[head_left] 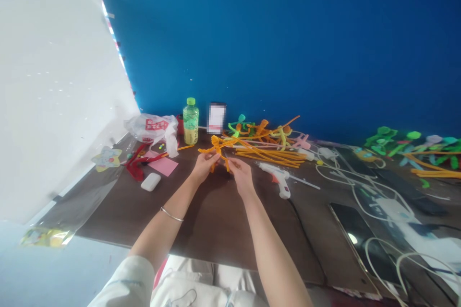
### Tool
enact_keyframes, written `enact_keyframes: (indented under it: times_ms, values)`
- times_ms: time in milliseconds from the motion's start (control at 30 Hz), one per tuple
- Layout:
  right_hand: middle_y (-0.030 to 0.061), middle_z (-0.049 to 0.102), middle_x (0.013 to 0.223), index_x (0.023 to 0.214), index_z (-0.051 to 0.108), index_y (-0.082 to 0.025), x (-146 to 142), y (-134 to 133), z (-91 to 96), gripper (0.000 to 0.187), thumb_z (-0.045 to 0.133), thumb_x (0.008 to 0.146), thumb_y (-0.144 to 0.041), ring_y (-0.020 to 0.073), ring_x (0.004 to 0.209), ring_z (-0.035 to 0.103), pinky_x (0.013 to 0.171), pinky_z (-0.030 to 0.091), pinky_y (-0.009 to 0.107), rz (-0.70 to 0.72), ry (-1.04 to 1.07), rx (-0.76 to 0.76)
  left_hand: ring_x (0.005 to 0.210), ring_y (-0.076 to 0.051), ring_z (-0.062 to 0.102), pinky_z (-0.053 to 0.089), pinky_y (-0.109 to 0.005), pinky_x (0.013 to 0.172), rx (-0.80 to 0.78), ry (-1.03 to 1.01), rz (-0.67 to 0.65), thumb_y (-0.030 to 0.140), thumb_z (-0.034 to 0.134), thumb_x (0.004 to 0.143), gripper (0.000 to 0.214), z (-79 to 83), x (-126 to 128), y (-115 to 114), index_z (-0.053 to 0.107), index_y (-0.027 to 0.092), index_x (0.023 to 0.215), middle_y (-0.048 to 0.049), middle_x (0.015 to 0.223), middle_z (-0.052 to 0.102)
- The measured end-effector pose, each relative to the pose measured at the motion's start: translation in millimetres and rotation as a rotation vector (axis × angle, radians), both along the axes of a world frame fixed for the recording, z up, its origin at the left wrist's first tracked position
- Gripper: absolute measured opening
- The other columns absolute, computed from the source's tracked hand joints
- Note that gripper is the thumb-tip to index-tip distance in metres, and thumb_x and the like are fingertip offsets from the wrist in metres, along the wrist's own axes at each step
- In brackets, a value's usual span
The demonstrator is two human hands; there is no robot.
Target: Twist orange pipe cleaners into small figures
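Note:
My left hand (203, 166) and my right hand (240, 172) are stretched out over a dark brown table (216, 220). Between them they pinch a twisted orange pipe-cleaner figure (218, 147). The left fingers close on its left side, and the right fingers close on a strand hanging from it. A thin bracelet (171, 214) circles my left wrist. Just behind the figure lies a bundle of straight orange pipe cleaners (273, 155).
A white glue gun (279, 175) lies right of my hands. At the back stand a green bottle (190, 121), a plastic bag (153, 129) and a small box (216, 118). Pink paper (163, 165), a white case (150, 182), cables (360, 192), a phone (355, 232) and green pipe-cleaner shapes (396, 141) lie around.

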State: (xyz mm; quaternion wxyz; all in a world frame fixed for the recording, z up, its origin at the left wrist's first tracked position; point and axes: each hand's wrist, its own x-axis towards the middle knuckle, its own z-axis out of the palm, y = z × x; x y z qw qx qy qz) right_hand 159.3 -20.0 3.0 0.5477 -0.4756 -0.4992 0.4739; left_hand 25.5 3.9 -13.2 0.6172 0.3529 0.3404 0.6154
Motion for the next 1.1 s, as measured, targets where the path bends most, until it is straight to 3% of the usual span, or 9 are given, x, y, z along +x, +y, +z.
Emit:
enact_keyframes:
  times_ms: [133, 267, 467, 600, 767, 867, 1000, 1100]
  values:
    - [0.0016, 0.065, 0.066, 0.079, 0.067, -0.017, 4.1, 1.8, 0.7, 0.026, 0.071, 0.059, -0.032, 0.0117, 0.059, 0.059, 0.056, 0.047, 0.024, 0.162, 0.359, -0.167, 0.051, -0.006, 0.051, 0.039, -0.020, 0.052, 0.017, 0.010, -0.020, 0.030, 0.075, 0.058, 0.032, 2.1, 1.2, -1.6, 0.060, 0.011, 0.078, 0.0020, 0.058, 0.056]
    - [0.0011, 0.069, 0.074, 0.087, 0.068, -0.019, 1.0, 1.8, 0.1, 0.030, 0.072, 0.059, -0.030, 0.0133, 0.073, 0.064, 0.071, 0.051, 0.026, 0.108, 0.352, -0.095, 0.052, -0.005, 0.051, 0.039, -0.020, 0.053, -0.003, -0.075, -0.035, 0.030, 0.075, 0.058, 0.031, 6.0, 2.2, -3.8, 0.059, 0.011, 0.076, 0.0022, 0.062, 0.055]
    - [0.0051, 0.070, 0.096, 0.094, 0.069, -0.019, -4.0, -2.0, 1.3, 0.027, 0.063, 0.070, -0.028, 0.0224, 0.095, 0.063, 0.089, 0.047, 0.038, -0.004, -0.090, 0.180, 0.052, -0.003, 0.049, 0.038, -0.018, 0.053, -0.061, -0.156, -0.039, 0.028, 0.076, 0.058, 0.029, 10.2, -0.1, -4.1, 0.060, 0.011, 0.075, 0.0028, 0.062, 0.054]
    - [0.0051, 0.068, 0.101, 0.101, 0.067, -0.020, -0.4, -3.9, -1.4, 0.027, 0.054, 0.077, -0.023, 0.0207, 0.093, 0.064, 0.084, 0.050, 0.035, -0.054, -0.329, 0.373, 0.052, -0.004, 0.049, 0.037, -0.018, 0.052, -0.081, -0.176, -0.034, 0.027, 0.076, 0.058, 0.027, 10.0, 0.0, -3.4, 0.060, 0.011, 0.073, 0.0028, 0.060, 0.053]
    - [0.0060, 0.069, 0.096, 0.103, 0.066, -0.022, 4.5, -4.9, -3.9, 0.027, 0.047, 0.084, -0.020, 0.0181, 0.087, 0.063, 0.080, 0.049, 0.032, -0.103, -0.691, 0.721, 0.053, -0.003, 0.050, 0.038, -0.019, 0.054, -0.066, -0.209, -0.049, 0.024, 0.076, 0.059, 0.026, 7.0, 0.2, -2.2, 0.060, 0.010, 0.074, 0.0024, 0.063, 0.054]
    - [0.0073, 0.069, 0.089, 0.105, 0.064, -0.020, 5.5, -6.1, -3.9, 0.028, 0.043, 0.087, -0.019, 0.0181, 0.081, 0.062, 0.076, 0.048, 0.032, -0.104, -0.852, 0.816, 0.053, -0.004, 0.050, 0.037, -0.019, 0.054, -0.042, -0.217, -0.066, 0.024, 0.075, 0.059, 0.025, 5.5, 0.1, -1.6, 0.059, 0.010, 0.073, 0.0022, 0.062, 0.054]
    - [0.0094, 0.069, 0.083, 0.100, 0.065, -0.016, 2.8, -9.0, -2.1, 0.027, 0.042, 0.087, -0.024, 0.0193, 0.075, 0.061, 0.074, 0.046, 0.033, -0.140, -0.850, 0.753, 0.053, -0.004, 0.051, 0.038, -0.020, 0.054, -0.031, -0.195, -0.053, 0.025, 0.075, 0.059, 0.026, 5.0, 1.3, -1.7, 0.059, 0.010, 0.073, 0.0020, 0.061, 0.054]
    - [0.0083, 0.068, 0.075, 0.080, 0.066, -0.016, -2.1, -10.2, 0.5, 0.029, 0.043, 0.085, -0.033, 0.0183, 0.069, 0.060, 0.069, 0.046, 0.031, -0.179, -0.641, 0.518, 0.053, -0.005, 0.051, 0.039, -0.020, 0.055, -0.023, -0.155, -0.029, 0.026, 0.075, 0.059, 0.027, 5.0, 2.8, -2.4, 0.058, 0.011, 0.075, 0.0023, 0.059, 0.055]
